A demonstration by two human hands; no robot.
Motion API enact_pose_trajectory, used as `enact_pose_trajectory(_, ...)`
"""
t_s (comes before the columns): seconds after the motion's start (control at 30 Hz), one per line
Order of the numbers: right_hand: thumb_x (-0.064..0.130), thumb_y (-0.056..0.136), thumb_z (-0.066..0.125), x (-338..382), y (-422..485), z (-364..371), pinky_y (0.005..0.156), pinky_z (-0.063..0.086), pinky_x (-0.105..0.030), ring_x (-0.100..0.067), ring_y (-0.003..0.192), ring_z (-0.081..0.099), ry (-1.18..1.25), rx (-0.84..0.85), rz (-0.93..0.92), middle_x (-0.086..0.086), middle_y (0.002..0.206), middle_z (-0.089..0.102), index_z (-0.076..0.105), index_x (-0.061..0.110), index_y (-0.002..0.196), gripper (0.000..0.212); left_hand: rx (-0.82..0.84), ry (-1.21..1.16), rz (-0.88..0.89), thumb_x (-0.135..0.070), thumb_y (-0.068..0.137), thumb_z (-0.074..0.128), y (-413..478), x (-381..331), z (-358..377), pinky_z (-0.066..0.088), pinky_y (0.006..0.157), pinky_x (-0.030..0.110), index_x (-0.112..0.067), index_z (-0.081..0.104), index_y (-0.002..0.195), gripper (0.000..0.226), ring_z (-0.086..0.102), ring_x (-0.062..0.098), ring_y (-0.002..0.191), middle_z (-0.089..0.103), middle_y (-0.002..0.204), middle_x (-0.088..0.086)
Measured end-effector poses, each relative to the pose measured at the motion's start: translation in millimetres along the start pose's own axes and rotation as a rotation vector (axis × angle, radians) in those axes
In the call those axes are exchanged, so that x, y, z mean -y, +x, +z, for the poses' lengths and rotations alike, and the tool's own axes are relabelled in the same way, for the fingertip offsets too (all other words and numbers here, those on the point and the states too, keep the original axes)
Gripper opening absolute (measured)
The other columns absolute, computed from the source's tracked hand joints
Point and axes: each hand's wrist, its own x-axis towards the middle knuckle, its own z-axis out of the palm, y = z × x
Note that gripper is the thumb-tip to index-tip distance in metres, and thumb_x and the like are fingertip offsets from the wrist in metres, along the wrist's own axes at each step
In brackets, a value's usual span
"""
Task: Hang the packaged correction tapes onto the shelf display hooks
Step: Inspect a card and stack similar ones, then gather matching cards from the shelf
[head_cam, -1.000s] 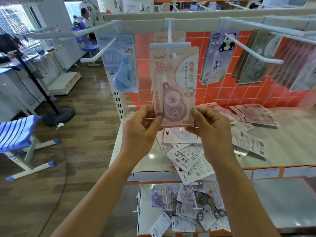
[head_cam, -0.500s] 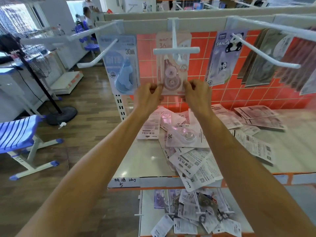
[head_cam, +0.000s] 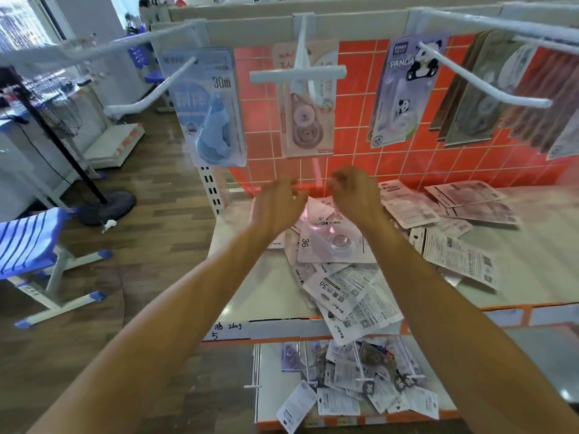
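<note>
A pink packaged correction tape [head_cam: 305, 101] hangs at the back of the middle white hook [head_cam: 299, 72], against the orange tile panel. Both of my hands are just below it and hold nothing. My left hand [head_cam: 277, 203] has its fingers loosely spread. My right hand [head_cam: 352, 191] has its fingers loosely curled. Under my hands a pile of loose correction tape packs [head_cam: 340, 270] lies on the white shelf [head_cam: 266, 286], some face down and hanging over the front edge.
A blue 30m pack [head_cam: 210, 108] hangs on the left hook, a panda pack [head_cam: 404, 89] and darker packs [head_cam: 488, 89] on the right hooks. More packs lie on the lower shelf [head_cam: 354, 389]. A blue stool [head_cam: 28, 242] and fan stand [head_cam: 103, 205] are left.
Both hands pushed the pink pack back along the middle hook, then let go of it and dropped below it. The pack now hangs on its own.
</note>
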Motion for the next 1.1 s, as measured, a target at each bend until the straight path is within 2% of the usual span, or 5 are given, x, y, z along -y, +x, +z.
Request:
enact_pose_trajectory(0.13, 0.025, 0.092, 0.057, -20, -23, 14, 0.091, 0.045, -0.035, -0.028, 0.112, 0.057, -0.164, 0.212, 0.067, -0.009, 0.123, 0.062, 0.054, 0.013, 0.127, 0.038, 0.202, 0.313, 0.113, -0.040, 0.093, 0.056, -22, 6, 33, 0.044, 0.096, 0.038, -0.009, 0.043, 0.137, 0.056, 0.053, 0.028, 0.120, 0.055, 0.133, 0.013)
enact_pose_trajectory(0.33, 0.041, 0.091, 0.053, -36, -43, 13, 0.105, 0.030, -0.055, -0.032, 0.126, 0.042, -0.400, 0.343, 0.121, -0.011, 0.130, 0.053, 0.047, 0.013, 0.129, 0.047, 0.356, 0.376, 0.145, -0.059, 0.084, 0.058, -50, 8, 59, 0.047, 0.095, 0.045, -0.013, 0.034, 0.140, 0.076, 0.048, 0.033, 0.122, 0.044, 0.139, 0.014)
enact_pose_trajectory(0.8, 0.030, 0.091, 0.052, -33, -58, -7, 0.081, 0.042, -0.038, -0.035, 0.111, 0.049, -0.336, 0.218, 0.202, -0.019, 0.121, 0.050, 0.055, 0.006, 0.120, 0.037, 0.286, 0.287, 0.202, -0.056, 0.079, 0.068, -71, 12, 60, 0.042, 0.097, 0.042, -0.022, 0.023, 0.147, 0.088, 0.045, 0.033, 0.125, 0.040, 0.144, 0.011)
enact_pose_trajectory(1.0, 0.015, 0.089, 0.046, -40, -62, -15, 0.062, 0.035, -0.029, -0.027, 0.070, 0.049, -0.238, 0.160, 0.242, -0.018, 0.093, 0.058, 0.049, 0.010, 0.066, 0.024, 0.193, 0.263, 0.248, -0.051, 0.073, 0.075, -78, 7, 61, 0.044, 0.101, 0.041, -0.022, 0.020, 0.148, 0.097, 0.041, 0.029, 0.129, 0.036, 0.147, 0.007)
enact_pose_trajectory(1.1, 0.015, 0.093, 0.049, -40, -69, -28, 0.070, 0.045, -0.030, -0.026, 0.087, 0.060, -0.096, 0.085, 0.291, -0.013, 0.108, 0.061, 0.067, 0.009, 0.104, 0.022, 0.110, 0.236, 0.295, -0.049, 0.074, 0.075, -80, 6, 61, 0.041, 0.105, 0.041, -0.017, 0.019, 0.150, 0.100, 0.035, 0.028, 0.134, 0.030, 0.151, 0.007)
